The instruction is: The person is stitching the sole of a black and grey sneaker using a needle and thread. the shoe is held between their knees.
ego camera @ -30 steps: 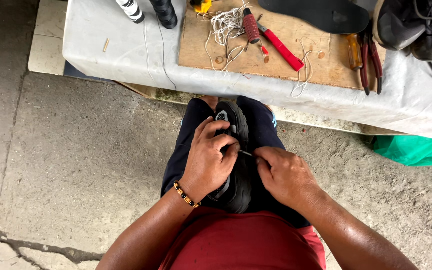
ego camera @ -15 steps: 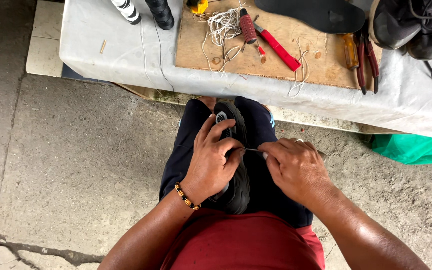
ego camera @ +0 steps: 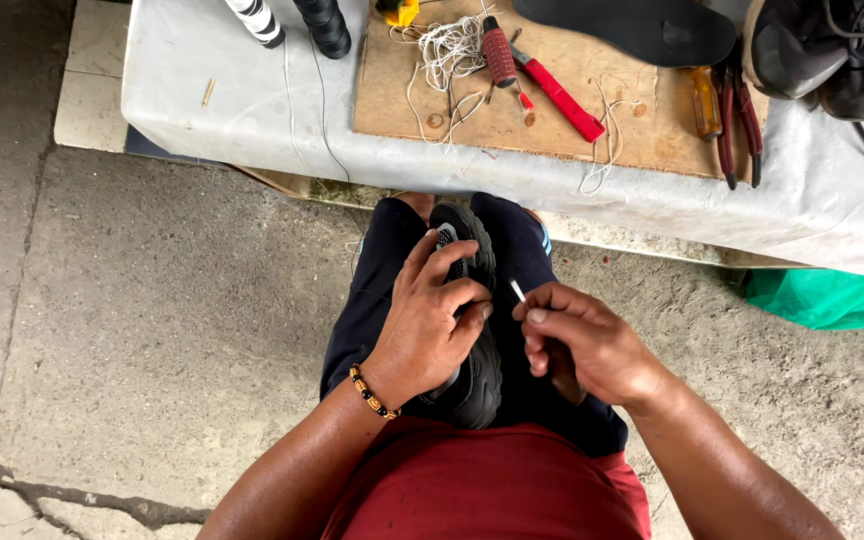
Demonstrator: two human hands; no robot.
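Since half a second ago I see my right hand (ego camera: 592, 345) has drawn back from the black rubber-soled shoe (ego camera: 472, 330) at frame centre, its fingers pinched shut on a thin pale-tipped awl (ego camera: 518, 291). My left hand (ego camera: 427, 325) wraps the shoe on my lap. One shoe here, one awl, two hands.

Counted: two hands, left (ego camera: 427, 335) and right (ego camera: 592, 350); one black shoe (ego camera: 472, 300) on the lap; one thin needle (ego camera: 518, 291); one beaded bracelet (ego camera: 372, 392). On the covered surface (ego camera: 202, 60): one wooden board (ego camera: 552, 100), one tangle of white thread (ego camera: 452, 45), one red-handled tool (ego camera: 562, 95), one black insole (ego camera: 632, 25), one pair of pliers (ego camera: 737, 115), two thread spools (ego camera: 292, 18).
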